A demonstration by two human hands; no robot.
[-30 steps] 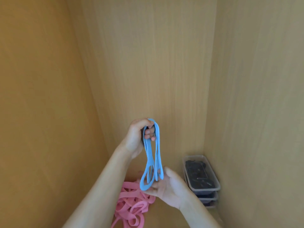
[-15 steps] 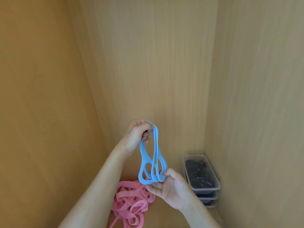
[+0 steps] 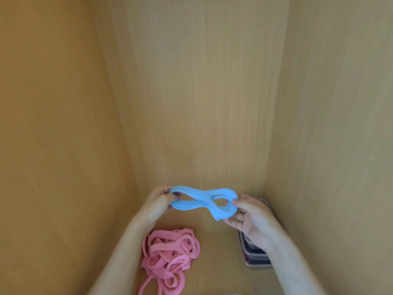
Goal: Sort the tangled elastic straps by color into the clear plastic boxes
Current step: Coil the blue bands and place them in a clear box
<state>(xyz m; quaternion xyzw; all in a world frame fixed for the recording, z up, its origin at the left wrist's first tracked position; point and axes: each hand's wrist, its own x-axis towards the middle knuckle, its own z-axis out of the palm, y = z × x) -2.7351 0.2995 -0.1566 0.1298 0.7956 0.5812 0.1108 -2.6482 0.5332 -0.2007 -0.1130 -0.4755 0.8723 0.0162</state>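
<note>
A bundle of blue elastic straps stretches sideways between both hands, above the wooden floor of a cabinet. My left hand grips its left end with curled fingers. My right hand pinches the looped right end between thumb and fingers. Below the left forearm lies a tangled heap of pink elastic straps. A stack of clear plastic boxes with dark contents stands in the right back corner, mostly hidden behind my right hand.
Wooden cabinet walls close in on the left, back and right. Bare wooden floor shows between the pink heap and the boxes.
The blue bundle hung vertically from the raised left hand before. It now lies horizontal, and both hands have dropped lower. The view has tilted down slightly.
</note>
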